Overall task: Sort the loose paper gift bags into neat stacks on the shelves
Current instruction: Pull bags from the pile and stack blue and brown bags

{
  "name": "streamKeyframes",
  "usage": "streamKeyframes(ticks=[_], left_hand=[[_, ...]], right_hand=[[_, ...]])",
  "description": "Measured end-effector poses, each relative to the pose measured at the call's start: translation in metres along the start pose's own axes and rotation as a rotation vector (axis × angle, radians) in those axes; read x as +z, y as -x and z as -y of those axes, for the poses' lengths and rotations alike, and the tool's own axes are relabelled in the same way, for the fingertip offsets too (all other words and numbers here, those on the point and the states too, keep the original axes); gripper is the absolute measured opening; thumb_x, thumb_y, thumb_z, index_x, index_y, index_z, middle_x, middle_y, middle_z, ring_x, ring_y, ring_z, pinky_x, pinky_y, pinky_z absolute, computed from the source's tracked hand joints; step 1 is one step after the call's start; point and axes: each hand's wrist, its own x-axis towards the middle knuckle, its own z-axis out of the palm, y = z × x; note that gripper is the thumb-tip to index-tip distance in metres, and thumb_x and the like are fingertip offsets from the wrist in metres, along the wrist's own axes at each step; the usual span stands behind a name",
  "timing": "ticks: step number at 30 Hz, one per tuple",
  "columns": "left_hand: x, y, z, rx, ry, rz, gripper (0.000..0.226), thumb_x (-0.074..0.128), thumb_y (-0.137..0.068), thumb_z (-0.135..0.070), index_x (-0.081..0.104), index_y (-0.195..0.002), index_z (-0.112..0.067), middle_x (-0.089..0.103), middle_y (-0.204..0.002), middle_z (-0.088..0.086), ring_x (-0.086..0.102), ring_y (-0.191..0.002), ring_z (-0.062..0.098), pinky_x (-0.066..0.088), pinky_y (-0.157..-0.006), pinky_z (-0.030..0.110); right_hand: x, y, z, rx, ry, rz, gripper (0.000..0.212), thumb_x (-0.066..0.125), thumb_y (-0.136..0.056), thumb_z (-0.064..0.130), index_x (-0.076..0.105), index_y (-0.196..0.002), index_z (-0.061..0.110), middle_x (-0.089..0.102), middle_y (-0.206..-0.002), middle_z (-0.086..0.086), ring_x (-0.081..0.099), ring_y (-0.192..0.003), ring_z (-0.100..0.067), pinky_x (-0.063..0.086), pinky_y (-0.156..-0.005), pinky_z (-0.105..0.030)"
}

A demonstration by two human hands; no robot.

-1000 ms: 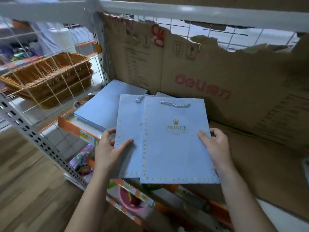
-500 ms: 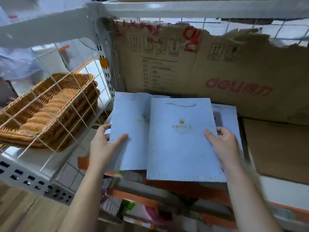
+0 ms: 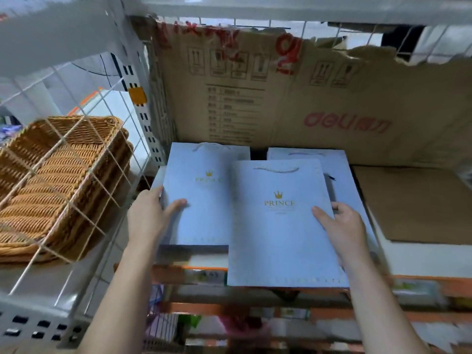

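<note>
Pale blue front bag (image 3: 281, 233), gold crown and PRINCE print, a faint dotted border, perhaps gold, near its edges; whitish twisted cord (image 3: 276, 169) at its top. Left of it, same pale blue and gold on the left bag (image 3: 196, 221). Behind it, plain pale blue rear bag (image 3: 342, 162), then brown cardboard (image 3: 293, 103) with red logo and dark print. Far left, golden-brown woven basket (image 3: 58, 175) behind white wire grid (image 3: 63, 139). Below, orange shelf strip (image 3: 457, 287).

Two flat pale-blue PRINCE bags (image 3: 278, 226) (image 3: 196, 200) overlapping on shelf (image 3: 421, 254).
</note>
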Motion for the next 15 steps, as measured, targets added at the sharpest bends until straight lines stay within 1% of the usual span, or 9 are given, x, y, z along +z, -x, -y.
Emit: streamKeyframes(ticks=[1, 2, 3, 5, 6, 8, 11, 13, 15], left_hand=[[0.002, -0.001, 0.001, 0.006, -0.034, -0.008, 0.051, 0.067, -0.075, -0.058, 0.055, -0.084, -0.010, 0.050, -0.079, 0.006, 0.049, -0.075, 0.028, 0.032, -0.058, 0.036], [0.005, -0.002, 0.001, 0.013, -0.053, -0.027, 0.051, 0.068, -0.075, -0.057, 0.058, -0.089, -0.009, 0.050, -0.086, 0.008, 0.050, -0.080, 0.030, 0.036, -0.061, 0.037], [0.008, -0.002, 0.001, 0.025, -0.063, -0.053, 0.052, 0.071, -0.075, -0.053, 0.062, -0.098, -0.008, 0.052, -0.095, 0.012, 0.050, -0.089, 0.033, 0.040, -0.068, 0.040], [0.013, -0.002, -0.003, 0.047, -0.069, -0.093, 0.053, 0.074, -0.077, -0.042, 0.063, -0.115, -0.006, 0.054, -0.113, 0.018, 0.047, -0.104, 0.039, 0.041, -0.084, 0.046], [0.016, -0.001, -0.006, 0.064, -0.066, -0.096, 0.051, 0.073, -0.080, -0.035, 0.062, -0.119, -0.005, 0.055, -0.119, 0.018, 0.046, -0.108, 0.041, 0.040, -0.089, 0.048], [0.024, 0.004, -0.015, 0.152, -0.026, -0.089, 0.045, 0.070, -0.083, -0.024, 0.061, -0.121, -0.003, 0.058, -0.121, 0.018, 0.049, -0.110, 0.042, 0.041, -0.089, 0.051], [0.036, 0.017, -0.038, 0.333, 0.057, -0.061, 0.041, 0.063, -0.084, -0.027, 0.063, -0.117, -0.002, 0.062, -0.116, 0.016, 0.055, -0.106, 0.037, 0.045, -0.087, 0.047], [0.042, 0.029, -0.057, 0.370, 0.059, -0.014, 0.039, 0.063, -0.088, -0.029, 0.061, -0.120, -0.006, 0.061, -0.118, 0.011, 0.055, -0.108, 0.030, 0.045, -0.089, 0.043], [0.047, 0.039, -0.074, 0.364, 0.052, 0.012, 0.042, 0.063, -0.088, -0.033, 0.060, -0.123, -0.010, 0.061, -0.122, 0.006, 0.054, -0.111, 0.025, 0.046, -0.093, 0.040]], right_hand=[[0.000, 0.001, -0.001, -0.002, 0.000, -0.010, 0.022, 0.075, -0.076, 0.036, 0.065, -0.087, 0.020, 0.075, -0.086, 0.002, 0.071, -0.083, -0.024, 0.056, -0.080, -0.054], [-0.002, 0.002, -0.002, -0.003, 0.001, -0.014, 0.026, 0.074, -0.073, 0.039, 0.065, -0.088, 0.020, 0.075, -0.085, 0.003, 0.071, -0.082, -0.023, 0.056, -0.080, -0.054], [-0.003, 0.004, -0.001, 0.000, -0.001, -0.012, 0.027, 0.074, -0.073, 0.039, 0.065, -0.089, 0.019, 0.075, -0.085, 0.003, 0.072, -0.082, -0.023, 0.056, -0.080, -0.054], [-0.008, 0.004, -0.001, 0.019, -0.040, -0.007, 0.020, 0.076, -0.078, 0.030, 0.066, -0.090, 0.018, 0.076, -0.087, 0.001, 0.072, -0.083, -0.024, 0.056, -0.081, -0.055], [-0.012, 0.004, 0.000, 0.026, -0.056, -0.009, 0.014, 0.076, -0.080, 0.025, 0.067, -0.088, 0.017, 0.076, -0.087, 0.001, 0.072, -0.083, -0.024, 0.056, -0.081, -0.056], [-0.021, 0.001, 0.007, 0.031, -0.075, -0.016, 0.009, 0.076, -0.081, 0.019, 0.069, -0.085, 0.016, 0.076, -0.086, 0.000, 0.073, -0.083, -0.025, 0.056, -0.081, -0.055], [-0.034, -0.008, 0.020, 0.046, -0.115, -0.044, 0.010, 0.077, -0.080, 0.012, 0.069, -0.084, 0.009, 0.076, -0.082, -0.004, 0.073, -0.078, -0.026, 0.057, -0.077, -0.056], [-0.042, -0.017, 0.027, 0.030, -0.126, -0.065, 0.010, 0.077, -0.079, 0.007, 0.068, -0.083, 0.007, 0.075, -0.081, -0.006, 0.072, -0.074, -0.026, 0.057, -0.076, -0.055], [-0.049, -0.029, 0.031, 0.021, -0.106, -0.083, 0.012, 0.078, -0.077, 0.007, 0.067, -0.082, 0.006, 0.075, -0.083, -0.009, 0.072, -0.077, -0.028, 0.057, -0.076, -0.057]])
